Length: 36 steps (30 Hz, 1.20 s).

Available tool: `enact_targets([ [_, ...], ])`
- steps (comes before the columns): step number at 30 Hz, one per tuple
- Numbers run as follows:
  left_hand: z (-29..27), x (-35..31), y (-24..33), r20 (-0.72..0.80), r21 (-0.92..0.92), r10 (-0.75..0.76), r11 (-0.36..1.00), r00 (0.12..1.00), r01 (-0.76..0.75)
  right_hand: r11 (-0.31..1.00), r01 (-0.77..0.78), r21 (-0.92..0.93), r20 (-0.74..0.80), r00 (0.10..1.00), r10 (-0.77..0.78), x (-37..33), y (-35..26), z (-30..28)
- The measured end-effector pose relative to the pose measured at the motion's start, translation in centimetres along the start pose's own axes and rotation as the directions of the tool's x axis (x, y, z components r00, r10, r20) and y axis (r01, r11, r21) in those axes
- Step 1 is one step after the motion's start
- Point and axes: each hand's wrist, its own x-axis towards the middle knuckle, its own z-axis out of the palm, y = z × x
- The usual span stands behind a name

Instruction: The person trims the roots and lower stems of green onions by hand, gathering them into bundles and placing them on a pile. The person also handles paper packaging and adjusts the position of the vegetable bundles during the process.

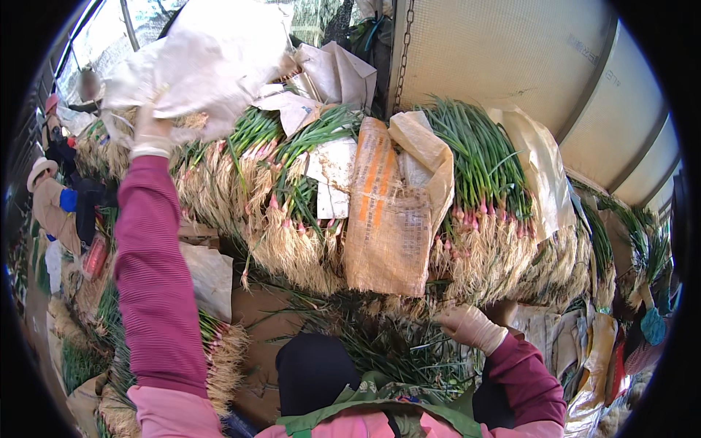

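My left hand (152, 124), in a pale thin glove, is raised at the upper left and closed on a white plastic sack (201, 69). The sack is spread out and smeared by motion above the spring onions. My right hand (473, 328), also gloved, is low beside the hanging roots at the front of the pile. Its fingers blend into the roots. Between the hands lie spring onions (281, 219) with green tops, pinkish bulbs and long pale roots. An orange-striped woven sack (391, 212) drapes over the pile, left of another thick bunch of spring onions (482, 175).
A cream ribbed panel (504, 58) with a hanging chain (404, 55) stands behind the pile. More spring onions (226, 358) lie at lower left. A person in a pale hat (55, 197) is at far left. Folded sacks (555, 336) lie at right; cut leaves (401, 350) litter the front.
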Motion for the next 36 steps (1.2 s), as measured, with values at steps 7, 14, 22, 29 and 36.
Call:
enact_targets([
  [7, 0.8, -0.2, -23.0, -0.16, -0.502, -0.5, 0.784, 0.851, 0.366, 0.995, -0.103, 0.01, 0.001, 0.995, 0.103, -0.6, -0.2, 0.0],
  [14, -5.1, -1.1, -15.3, -0.174, -0.445, -0.479, 0.818, 0.86, 0.366, 0.997, 0.024, -0.077, -0.062, 0.998, -0.029, 0.6, 0.2, 0.0],
  [22, 6.2, -11.8, -4.8, -0.161, 0.621, 0.603, 0.677, 0.781, -0.395, 0.953, -0.304, -0.019, -0.593, 0.77, 0.234, 1.0, 2.7, -5.6],
  [29, 30.3, -21.5, -10.4, 0.638, 0.573, 0.116, 0.589, 0.761, -0.57, 0.756, -0.651, -0.061, -0.565, 0.647, 0.512, 5.6, 5.9, -5.6],
  [36, 39.4, -19.4, -18.5, 0.263, 0.762, -0.227, 0.645, 0.938, -0.058, 0.886, -0.451, -0.111, -0.57, 0.759, 0.315, 2.4, 9.8, -4.1],
])
